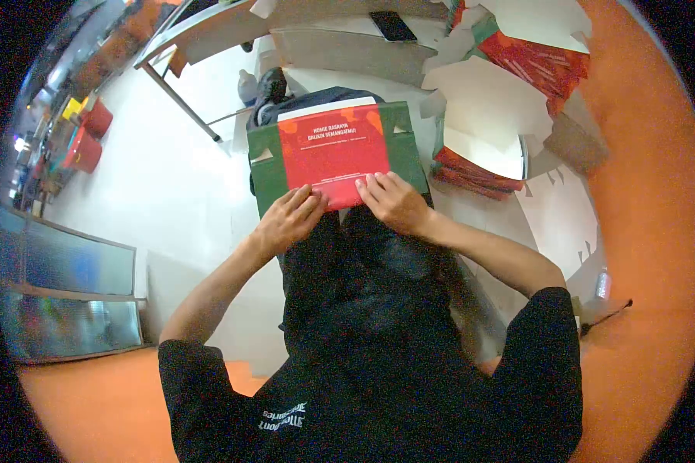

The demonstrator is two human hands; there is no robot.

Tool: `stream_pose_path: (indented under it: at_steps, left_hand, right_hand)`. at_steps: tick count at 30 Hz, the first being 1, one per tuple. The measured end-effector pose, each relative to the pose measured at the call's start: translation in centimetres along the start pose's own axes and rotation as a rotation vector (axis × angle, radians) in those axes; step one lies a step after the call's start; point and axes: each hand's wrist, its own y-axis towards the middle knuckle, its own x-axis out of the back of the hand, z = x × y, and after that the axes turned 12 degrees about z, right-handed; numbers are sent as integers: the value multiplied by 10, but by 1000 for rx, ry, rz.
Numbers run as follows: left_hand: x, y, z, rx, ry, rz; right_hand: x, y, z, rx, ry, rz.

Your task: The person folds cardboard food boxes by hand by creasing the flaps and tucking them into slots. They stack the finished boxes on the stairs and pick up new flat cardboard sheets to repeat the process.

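Note:
A red and green printed cardboard box blank (336,158) lies across my lap, with white lettering on its red middle panel and green panels at both sides. My left hand (292,216) grips its near edge left of the middle, fingers curled onto the red flap. On the same edge, further right, my right hand (398,204) holds the card with its fingertips on the red surface. Both thumbs are mostly hidden. The near red flap bends down between the hands.
Stacks of similar cardboard blanks (479,123) stand to my right, with more red printed ones (537,65) beyond. A dark phone (393,26) lies ahead. At the left are a metal-legged table (181,100), red containers (85,150) and glass panels (77,262).

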Motion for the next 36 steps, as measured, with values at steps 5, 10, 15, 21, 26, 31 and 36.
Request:
stream_pose_path:
  at_steps: [5,10,15,21,26,31,36]
  left_hand:
    - [2,9,-8,211,96,173]
    - [3,8,-11,301,268,337]
    - [4,13,-13,306,337,421]
    - [17,17,-15,385,181,287]
    - [64,23,-2,297,70,157]
    - [99,41,31,246,21,40]
    - [147,60,43,406,-93,29]
  right_hand:
    - [-10,-2,0,13,-73,-84]
    - [-11,-1,5,19,-42,-81]
    - [-11,2,1,56,-22,-33]
    - [0,4,-5,55,14,-14]
    - [55,19,-22,26,118,74]
    - [100,49,-57,3,156,142]
    - [142,81,-88,-9,141,214]
